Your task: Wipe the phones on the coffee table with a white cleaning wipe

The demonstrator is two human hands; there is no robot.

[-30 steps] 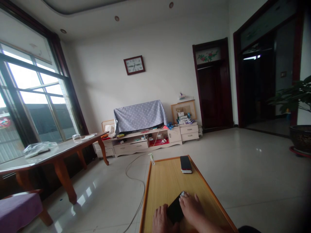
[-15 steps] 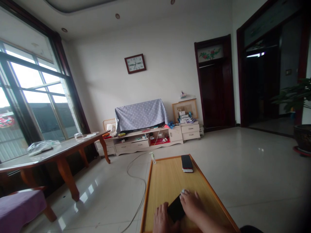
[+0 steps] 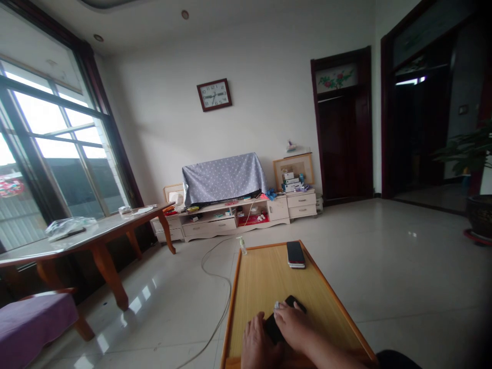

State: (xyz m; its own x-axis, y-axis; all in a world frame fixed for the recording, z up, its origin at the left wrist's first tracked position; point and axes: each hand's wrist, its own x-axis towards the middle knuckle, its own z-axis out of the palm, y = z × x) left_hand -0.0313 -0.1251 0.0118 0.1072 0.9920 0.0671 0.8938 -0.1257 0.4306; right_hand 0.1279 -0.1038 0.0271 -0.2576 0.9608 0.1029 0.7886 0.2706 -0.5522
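A black phone-like slab [image 3: 299,303] lies at a slant on the wooden table [image 3: 261,271]. My right hand [image 3: 294,325] rests across its middle, with something small and whitish pinched at the fingertips. At the slab's near left end is my left hand [image 3: 257,342], its fingers together and curved over the edge, steadying the slab. Farther back on the table, a stack of phone-like devices [image 3: 295,254] sits at the right, and a small clear pump bottle [image 3: 242,246] stands at the far left corner.
A grey cable [image 3: 229,292] runs along the floor left of the table. A long table [image 3: 115,225] stands by the window, with a purple-covered seat [image 3: 34,323] in front. Beyond is a low white cabinet [image 3: 209,229]; a potted plant [image 3: 478,212] is at the right.
My right hand has shifted left over the slab, uncovering its far end. The left hand stays at the near left end. The view has tilted slightly.
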